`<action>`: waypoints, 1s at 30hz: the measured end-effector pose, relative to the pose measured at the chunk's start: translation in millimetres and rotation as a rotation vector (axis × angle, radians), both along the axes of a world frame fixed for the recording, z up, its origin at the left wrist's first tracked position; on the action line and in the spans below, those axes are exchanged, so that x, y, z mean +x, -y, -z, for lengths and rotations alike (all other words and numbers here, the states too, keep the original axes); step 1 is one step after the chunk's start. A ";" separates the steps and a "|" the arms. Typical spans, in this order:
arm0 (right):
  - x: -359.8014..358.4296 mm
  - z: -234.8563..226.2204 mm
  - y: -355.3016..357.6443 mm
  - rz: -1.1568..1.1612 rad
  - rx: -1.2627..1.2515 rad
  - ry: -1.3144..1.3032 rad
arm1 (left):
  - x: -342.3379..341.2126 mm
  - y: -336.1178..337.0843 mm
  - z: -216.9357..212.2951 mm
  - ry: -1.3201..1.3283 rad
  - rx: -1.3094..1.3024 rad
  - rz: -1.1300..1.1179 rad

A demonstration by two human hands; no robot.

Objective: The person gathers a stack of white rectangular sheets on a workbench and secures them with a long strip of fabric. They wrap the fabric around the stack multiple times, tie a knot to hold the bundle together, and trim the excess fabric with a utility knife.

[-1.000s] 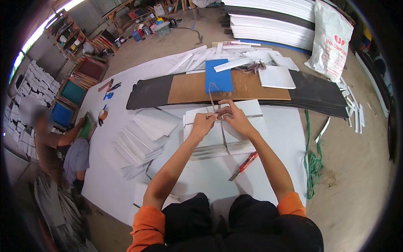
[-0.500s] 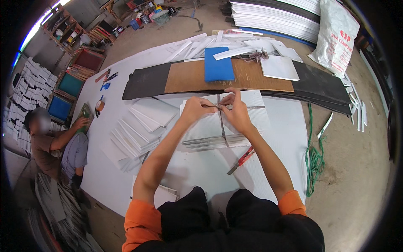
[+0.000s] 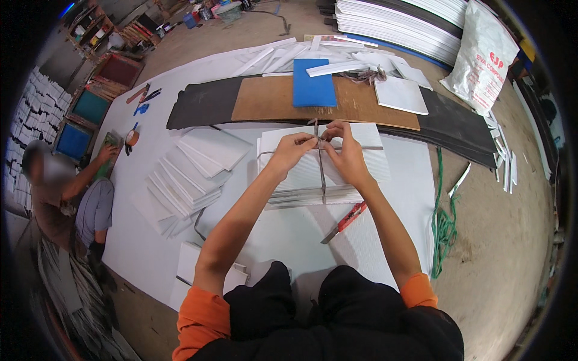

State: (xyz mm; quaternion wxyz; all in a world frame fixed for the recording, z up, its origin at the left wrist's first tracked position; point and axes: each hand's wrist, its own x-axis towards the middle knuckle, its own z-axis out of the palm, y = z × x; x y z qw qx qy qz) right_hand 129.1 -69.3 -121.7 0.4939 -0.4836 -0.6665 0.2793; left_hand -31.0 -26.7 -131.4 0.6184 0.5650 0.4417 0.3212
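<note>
A stack of white ribbed sheets (image 3: 295,177) lies in front of me, bound crosswise by a thin dark tie strip (image 3: 323,174). Over the crossing, my left hand (image 3: 293,151) is closed, thumb and fingertips pinching the strip at its knot. My right hand (image 3: 344,155) pinches the same spot from the other side, its index finger bent. One loose strip end sticks up just beyond the fingertips. Fingers partly hide the knot. Nearer to me, beside my right forearm, a red utility knife (image 3: 344,222) lies with its blade out.
Loose white sheets (image 3: 186,174) fan out on the left. Beyond the stack lie dark mats (image 3: 201,108), a brown board (image 3: 265,99) and a blue sheet (image 3: 314,84). Green rope (image 3: 444,234) trails at the right edge. A co-worker (image 3: 57,198) sits at far left, beside orange tape (image 3: 132,138).
My fingers have shifted at the knot, and my right index finger, raised before, is now bent. A strip end now stands up past my fingertips. The whole view has shifted slightly.
</note>
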 end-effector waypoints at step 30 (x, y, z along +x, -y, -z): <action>56.3 -29.6 -6.2 0.103 -0.200 -0.123 | 7.9 10.1 -19.8 -0.688 0.621 -0.173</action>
